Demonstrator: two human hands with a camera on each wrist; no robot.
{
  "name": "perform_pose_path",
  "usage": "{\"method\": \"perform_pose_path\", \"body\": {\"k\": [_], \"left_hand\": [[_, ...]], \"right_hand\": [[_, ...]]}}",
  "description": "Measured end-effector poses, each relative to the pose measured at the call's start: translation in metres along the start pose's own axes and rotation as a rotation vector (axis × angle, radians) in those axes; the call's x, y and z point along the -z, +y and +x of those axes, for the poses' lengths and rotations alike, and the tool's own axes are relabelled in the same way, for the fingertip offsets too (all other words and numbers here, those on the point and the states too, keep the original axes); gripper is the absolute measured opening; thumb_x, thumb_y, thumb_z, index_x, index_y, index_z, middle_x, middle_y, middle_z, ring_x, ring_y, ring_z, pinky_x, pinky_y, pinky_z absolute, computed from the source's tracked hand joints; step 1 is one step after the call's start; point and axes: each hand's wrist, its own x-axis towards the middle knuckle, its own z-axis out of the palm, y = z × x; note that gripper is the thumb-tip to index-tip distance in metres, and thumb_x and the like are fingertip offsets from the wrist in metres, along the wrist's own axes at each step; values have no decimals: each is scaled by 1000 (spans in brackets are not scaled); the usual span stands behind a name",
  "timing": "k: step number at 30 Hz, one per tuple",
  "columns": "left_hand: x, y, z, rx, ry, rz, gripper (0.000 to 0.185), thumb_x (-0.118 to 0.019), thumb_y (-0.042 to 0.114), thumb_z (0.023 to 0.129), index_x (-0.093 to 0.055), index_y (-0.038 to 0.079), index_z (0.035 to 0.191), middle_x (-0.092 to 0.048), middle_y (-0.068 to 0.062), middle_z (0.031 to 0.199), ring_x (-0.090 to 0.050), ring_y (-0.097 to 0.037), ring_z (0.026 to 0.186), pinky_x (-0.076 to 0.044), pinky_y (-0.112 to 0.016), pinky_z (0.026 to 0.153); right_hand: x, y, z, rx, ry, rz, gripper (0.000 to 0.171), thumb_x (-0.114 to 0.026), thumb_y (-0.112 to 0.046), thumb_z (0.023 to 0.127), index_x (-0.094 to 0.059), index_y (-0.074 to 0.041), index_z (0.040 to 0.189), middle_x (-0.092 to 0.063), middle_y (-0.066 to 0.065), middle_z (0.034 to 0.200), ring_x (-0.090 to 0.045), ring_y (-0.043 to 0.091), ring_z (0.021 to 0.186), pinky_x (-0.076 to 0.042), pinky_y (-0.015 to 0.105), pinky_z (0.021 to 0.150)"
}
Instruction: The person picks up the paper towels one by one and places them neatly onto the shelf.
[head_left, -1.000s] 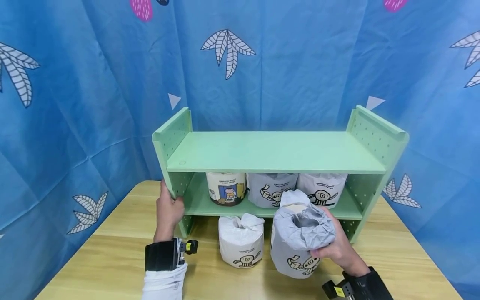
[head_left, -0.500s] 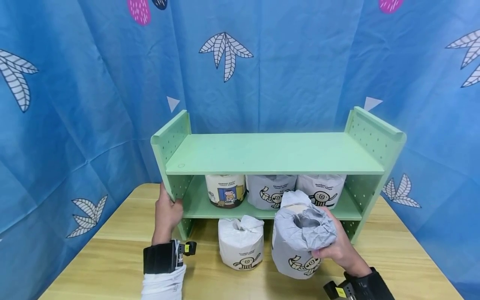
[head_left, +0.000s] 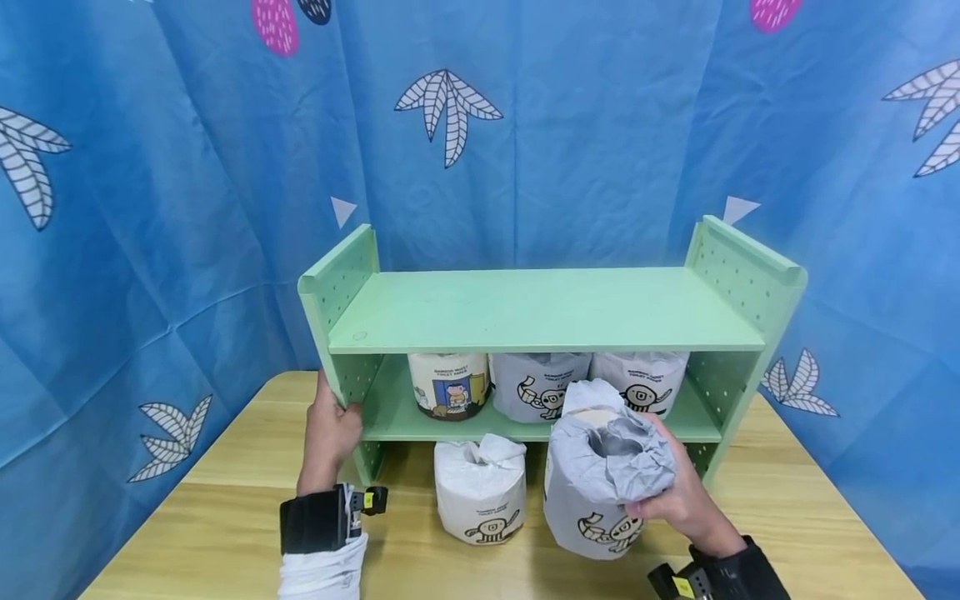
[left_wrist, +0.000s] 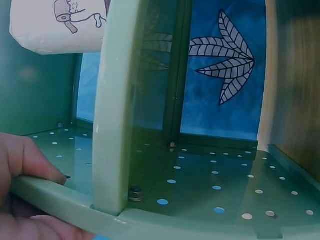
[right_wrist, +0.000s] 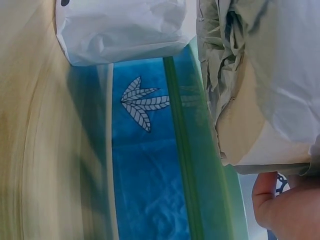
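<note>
Shelf (head_left: pixel 540 310) hides tops of the back rolls (head_left: pixel 538 388)
right hand (head_left: pixel 678 492) has most fingertips outta sight behind the grey roll (head_left: pixel 602 479)

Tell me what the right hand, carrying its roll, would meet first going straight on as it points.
Likely the lower board of the green shelf, at its front edge beyond the held roll; if the right hand rides higher, the grey roll on that board. Depth is unclear.

I see shelf (head_left: pixel 540 308) toward table's (head_left: pixel 217 525) far edge, curtain (head_left: pixel 600 142) behind; three rolls (head_left: pixel 534 385) in row on lower board (head_left: pixel 388 404); front roll (head_left: pixel 480 496) on table before shelf; held roll (head_left: pixel 585 508) right of it, in right hand (head_left: pixel 681 500); left hand (head_left: pixel 328 433) on shelf's left edge
</note>
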Motion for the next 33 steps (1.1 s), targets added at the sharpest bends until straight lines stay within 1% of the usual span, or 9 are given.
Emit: {"method": "perform_pose_path", "body": {"k": [4,8,13,17,23,25,29,33], "left_hand": [[1,0,-1,5,2,-19,71,-43,-8,93,-18,18,154,-36,-29,147,-34,-51,132,-28,-68,103],[-1,1,-2,11,19,-34,72,-43,-8,93,-18,20,154,-36,-27,147,-34,-50,132,-28,-69,103],[-2,2,-2,25,32,-33,69,-42,-8,93,-19,17,153,-37,-27,147,-35,-50,131,-29,-69,102],[-3,1,-1,13,45,-23,66,-42,-6,93,-21,14,152,-39,-28,145,-37,-50,130,-30,-68,102],[-4,-1,0,2,50,-25,65,-42,-3,91,-23,14,152,-43,-31,141,-41,-50,127,-33,-67,101],[-4,-2,0,1,52,-22,65,-42,-3,91,-24,14,151,-44,-31,139,-42,-51,125,-34,-67,100],[-4,-2,-1,5,52,-19,65,-42,-3,92,-24,14,151,-44,-32,138,-43,-51,124,-35,-67,99],[-3,-3,-1,12,51,-18,65,-42,-2,93,-23,15,152,-43,-31,140,-42,-51,125,-34,-67,100]], "right_hand": [[0,0,1,15,0,-20,86,-70,15,53,-39,9,133,-58,6,123,-57,17,109,-44,27,97],[1,-1,1,10,7,-18,87,-70,15,52,-39,9,133,-58,7,123,-57,17,109,-43,27,97],[1,-3,1,17,16,-6,87,-69,16,52,-40,8,134,-59,7,123,-57,18,109,-44,27,97],[1,-2,2,22,19,-14,87,-69,16,52,-40,8,133,-59,7,122,-58,18,108,-45,28,96],[0,-2,2,25,28,-14,89,-69,17,51,-41,5,134,-59,6,122,-58,17,108,-45,26,95],[0,-2,3,44,29,-6,90,-69,17,50,-41,6,135,-58,8,123,-57,17,108,-45,26,95],[-2,-3,7,102,33,-12,92,-68,17,48,-38,13,134,-58,12,123,-57,20,109,-45,27,95],[-5,-7,11,109,31,-50,94,-69,18,46,-34,18,133,-58,11,124,-58,19,109,-45,26,95]]}}
